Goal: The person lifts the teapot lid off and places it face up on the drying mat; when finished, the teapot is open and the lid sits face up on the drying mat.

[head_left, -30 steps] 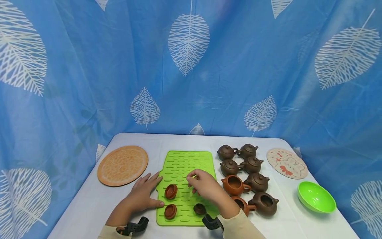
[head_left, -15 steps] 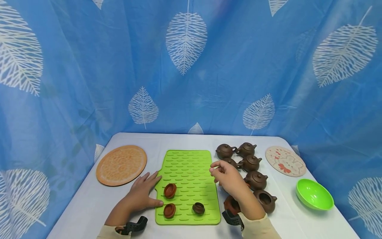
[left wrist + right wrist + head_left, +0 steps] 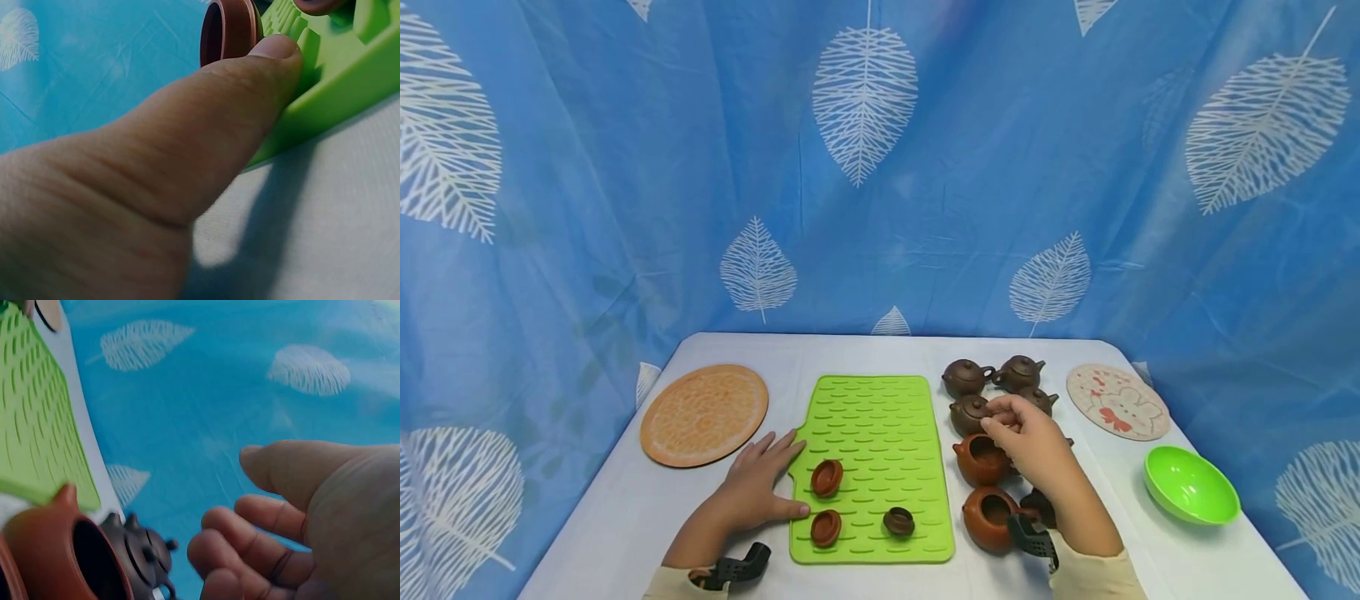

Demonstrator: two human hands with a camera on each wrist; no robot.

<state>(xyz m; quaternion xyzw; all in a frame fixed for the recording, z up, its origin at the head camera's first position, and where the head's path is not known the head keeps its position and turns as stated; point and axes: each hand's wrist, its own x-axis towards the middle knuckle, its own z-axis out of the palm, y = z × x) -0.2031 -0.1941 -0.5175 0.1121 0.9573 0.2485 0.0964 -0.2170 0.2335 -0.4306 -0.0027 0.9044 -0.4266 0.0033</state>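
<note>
My left hand [image 3: 754, 490] rests with spread fingers at the left edge of the green mat [image 3: 880, 425]. In the left wrist view its thumb [image 3: 206, 119] lies on the mat's border, right by a reddish-brown teapot lid [image 3: 234, 31]. Two reddish lids [image 3: 827, 478] and one dark brown lid [image 3: 898, 522] sit on the mat. My right hand [image 3: 1033, 437] hovers over the teapots with loosely bent fingers, fingertips beside a lidded dark teapot [image 3: 967, 414]. The right wrist view shows nothing between thumb and fingers. Two lidless reddish teapots [image 3: 983, 463] stand nearer, partly behind the forearm.
More dark teapots [image 3: 966, 377] stand at the back right of the mat. An orange round mat [image 3: 705, 415] lies left, a rabbit-print round mat [image 3: 1118, 402] right. A bright green bowl [image 3: 1192, 485] sits near the table's right edge. A blue leaf-patterned curtain [image 3: 880, 250] hangs behind.
My right hand has moved right, from above the green mat to over the teapots, uncovering the dark lid and then the reddish teapots. The left hand has stayed put.
</note>
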